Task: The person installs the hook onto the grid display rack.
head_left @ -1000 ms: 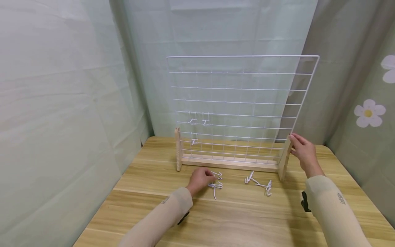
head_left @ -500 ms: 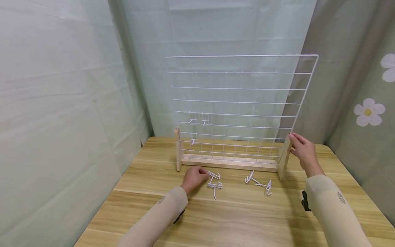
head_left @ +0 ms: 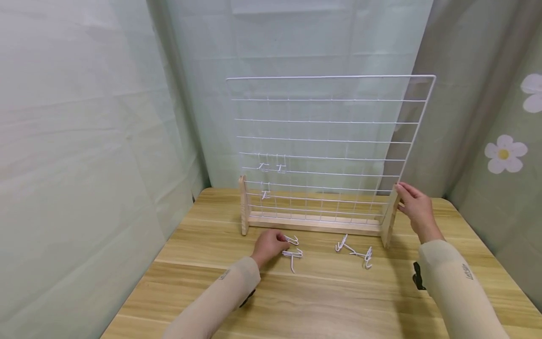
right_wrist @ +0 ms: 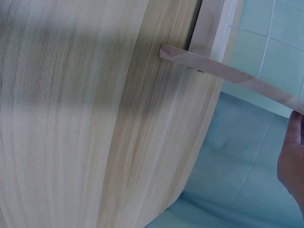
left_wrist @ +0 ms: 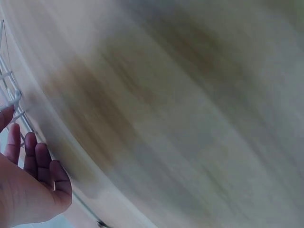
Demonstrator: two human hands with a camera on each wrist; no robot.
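Observation:
A white wire grid panel [head_left: 322, 140] stands upright in a wooden base [head_left: 313, 223] on the table. My left hand [head_left: 268, 246] is low in front of the base, thumb and fingers pinching a white wire hook [head_left: 291, 240], whose stem they hide. Just nearer lies a second white hook [head_left: 293, 254]. In the left wrist view, the thumb meets white wire [left_wrist: 17, 96] while the other fingers of the left hand [left_wrist: 28, 190] stay loosely bent. My right hand [head_left: 416, 207] grips the top of the right wooden upright [head_left: 388, 222], beside the panel's edge.
Two more white hooks, one left [head_left: 342, 243] and one right [head_left: 366, 257], lie on the table [head_left: 330, 301] in front of the base's right half. Three hooks hang on the panel's left side, one of them low [head_left: 265, 194]. Pale curtains [head_left: 106, 141] surround the table.
My left hand drew back left, off the upper hook, then came slightly right again and now covers its stem. The right hand keeps its place on the upright.

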